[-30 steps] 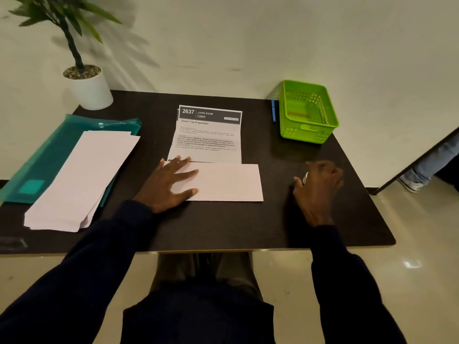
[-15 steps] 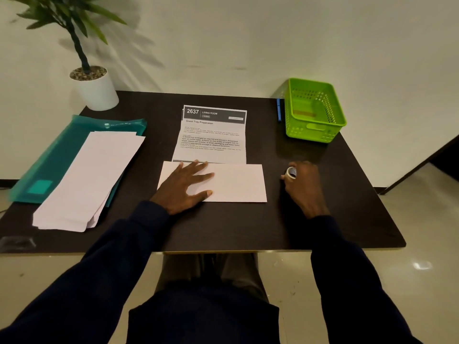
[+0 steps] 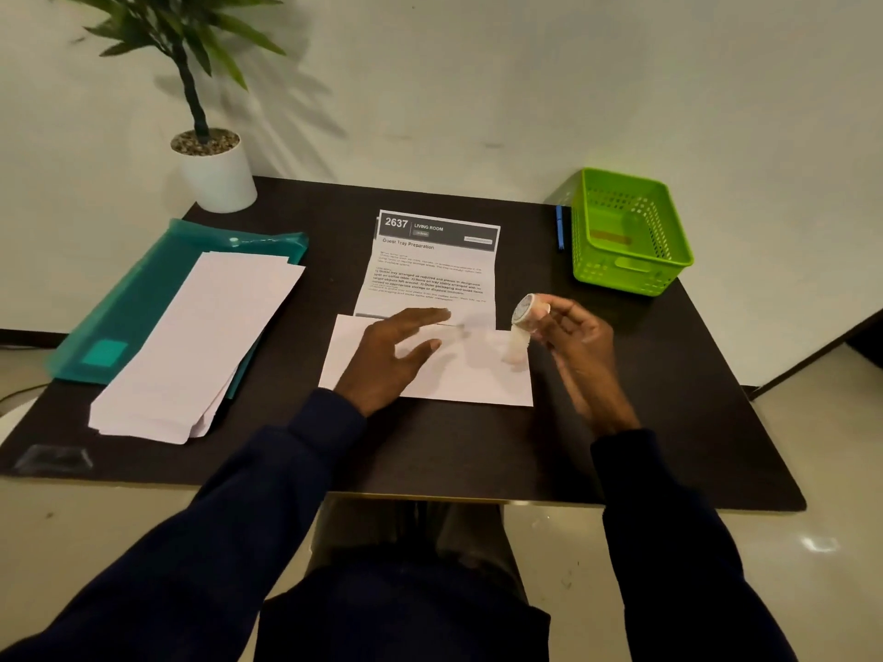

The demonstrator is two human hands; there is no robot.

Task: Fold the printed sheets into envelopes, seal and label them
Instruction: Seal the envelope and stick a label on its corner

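A printed sheet (image 3: pixel 432 269) headed "2637 LIVING ROOM" lies in the middle of the dark table (image 3: pixel 478 451). Its lower part is folded up into a blank white panel (image 3: pixel 468 375). My left hand (image 3: pixel 392 355) rests flat on that panel with fingers straight, near the fold edge. My right hand (image 3: pixel 573 341) is lifted above the panel's right end and pinches a small roll of clear tape (image 3: pixel 525 309). A loose strip of tape (image 3: pixel 517 345) hangs down from the roll.
A stack of folded white sheets (image 3: pixel 196 346) lies on a teal plastic folder (image 3: pixel 143 298) at the left. A green plastic basket (image 3: pixel 626 231) stands at the back right with a blue pen (image 3: pixel 559 227) beside it. A potted plant (image 3: pixel 210 155) stands back left.
My right hand picked the tape roll up off the table at the right and brought it over the panel's right end; a strip now hangs free. My left hand stayed on the panel.
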